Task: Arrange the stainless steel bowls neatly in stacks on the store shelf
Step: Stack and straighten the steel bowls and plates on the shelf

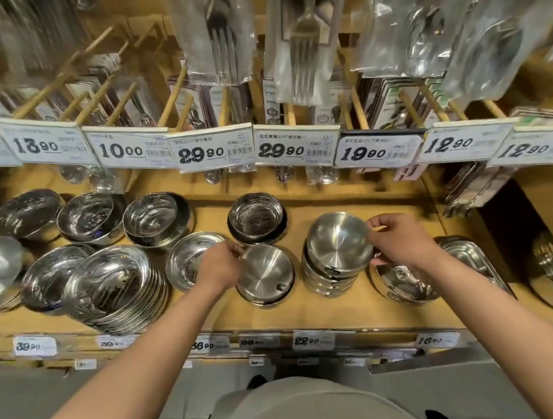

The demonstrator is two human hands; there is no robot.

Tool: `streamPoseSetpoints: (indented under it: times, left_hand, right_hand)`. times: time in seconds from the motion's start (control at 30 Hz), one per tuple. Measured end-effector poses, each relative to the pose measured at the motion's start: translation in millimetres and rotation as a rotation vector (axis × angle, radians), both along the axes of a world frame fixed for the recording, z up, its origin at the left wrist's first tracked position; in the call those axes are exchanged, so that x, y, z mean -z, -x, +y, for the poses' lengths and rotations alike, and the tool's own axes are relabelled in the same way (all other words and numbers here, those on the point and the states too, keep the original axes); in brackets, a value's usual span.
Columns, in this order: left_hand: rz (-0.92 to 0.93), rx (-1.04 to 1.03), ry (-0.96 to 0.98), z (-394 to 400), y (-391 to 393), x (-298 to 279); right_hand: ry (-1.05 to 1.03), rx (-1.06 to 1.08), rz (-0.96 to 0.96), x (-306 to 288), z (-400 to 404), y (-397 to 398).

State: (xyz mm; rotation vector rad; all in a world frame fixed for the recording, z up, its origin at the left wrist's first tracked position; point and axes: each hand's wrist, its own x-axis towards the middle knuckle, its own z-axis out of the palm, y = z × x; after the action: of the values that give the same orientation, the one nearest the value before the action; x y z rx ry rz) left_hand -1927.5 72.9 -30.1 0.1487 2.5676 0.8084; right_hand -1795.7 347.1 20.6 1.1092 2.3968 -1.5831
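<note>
Two hands work steel bowls on the wooden shelf point(318, 318).
Right hand point(401, 243) fingers pinch the tilted top bowl point(337, 240) of the near stack point(328, 279); left hand point(221, 267) fingers curl on the single bowl's point(265, 274) rim, bare shelf between.

On the wooden shelf point(331, 313), a low bowl point(265, 276) is sitting at the middle front, with a small bowl stack point(257, 216) standing just behind it. To its right a taller bowl stack point(335, 257) is standing. The left hand point(219, 267) is touching the low bowl's left rim; the right hand point(399, 240) is gripping the taller stack's top bowl. Leaning plates point(115, 289) are lying at the left.
</note>
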Motion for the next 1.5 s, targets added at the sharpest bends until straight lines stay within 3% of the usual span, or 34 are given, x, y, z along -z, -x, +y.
streamPoseSetpoints:
  times: [0.07,0.17,0.33,1.07,1.27,1.5]
  left_hand:
    - [0.1,0.061,0.083,4.5,-1.5,-7.2]
    - [0.229,0.087,-0.034,23.1,-7.5,-25.0]
    - [-0.001,0.182,-0.332,65.6,-30.8,-47.4]
    - [0.056,-0.026,-0.326,83.9,-58.4,-36.7]
    - [-0.24,-0.234,-0.563,81.4,-67.7,-28.3]
    - [-0.485,-0.286,-0.694,87.7,-72.1,-30.4]
  right_hand:
    - [-0.007,-0.022,0.012,0.6,1.4,1.7]
    - [-0.024,-0.055,0.021,2.7,2.4,5.8]
    - [-0.055,-0.11,0.045,3.0,2.5,10.2]
    - [-0.013,-0.174,0.119,26.5,8.8,7.9]
    - [0.072,-0.188,0.229,35.9,5.7,-22.4]
    - [0.337,-0.126,0.131,42.8,0.0,-20.1]
